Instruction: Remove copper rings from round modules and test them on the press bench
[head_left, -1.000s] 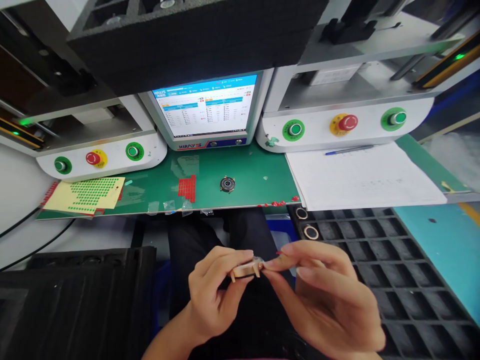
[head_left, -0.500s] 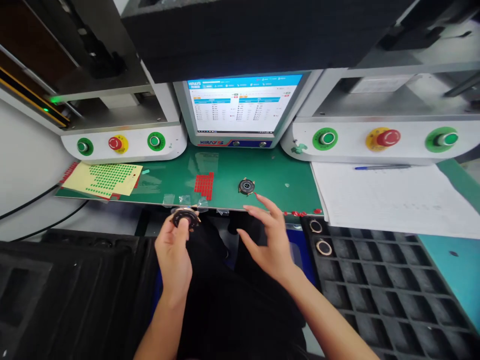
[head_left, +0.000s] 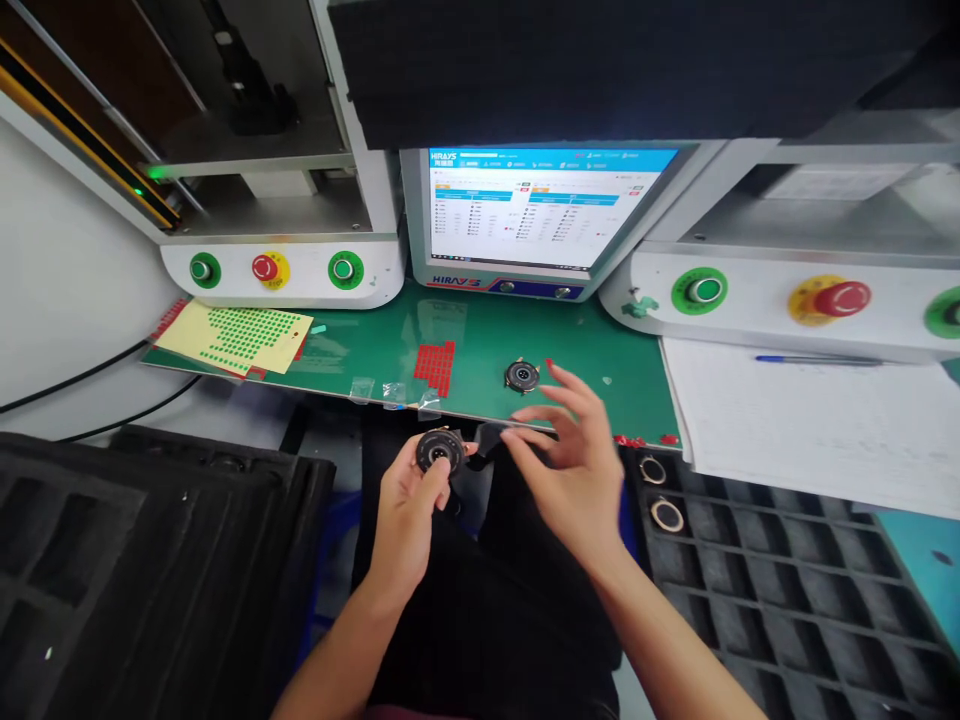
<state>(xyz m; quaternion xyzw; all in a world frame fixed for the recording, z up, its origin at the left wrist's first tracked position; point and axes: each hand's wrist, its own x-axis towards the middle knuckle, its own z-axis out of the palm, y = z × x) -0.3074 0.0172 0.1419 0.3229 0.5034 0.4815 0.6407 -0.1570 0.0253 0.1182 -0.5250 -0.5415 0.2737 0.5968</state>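
My left hand (head_left: 409, 510) grips a round black watch case (head_left: 441, 452) above my lap, thumb pressed on its face. Just to its right, my right hand (head_left: 574, 460) pinches a small dark, film-like piece (head_left: 489, 440) between thumb and fingertips, other fingers spread. A bit of red (head_left: 550, 364) shows at the tip of its raised index finger. A second round watch case (head_left: 522, 376) lies face up on the green mat (head_left: 480, 345), just beyond the right fingers.
Red stickers (head_left: 435, 368) and a yellow sheet of green dots (head_left: 251, 338) lie on the mat. A black compartment tray (head_left: 780, 570) with two ring-shaped parts stands right, below papers (head_left: 750, 410) with a pen. Stacked black trays (head_left: 150, 560) are left; a monitor (head_left: 547, 210) stands behind.
My left hand has brought the watch case rightward, turned more toward me. The right hand has gone from open to pinching the dark film-like piece beside it. The view has shifted.
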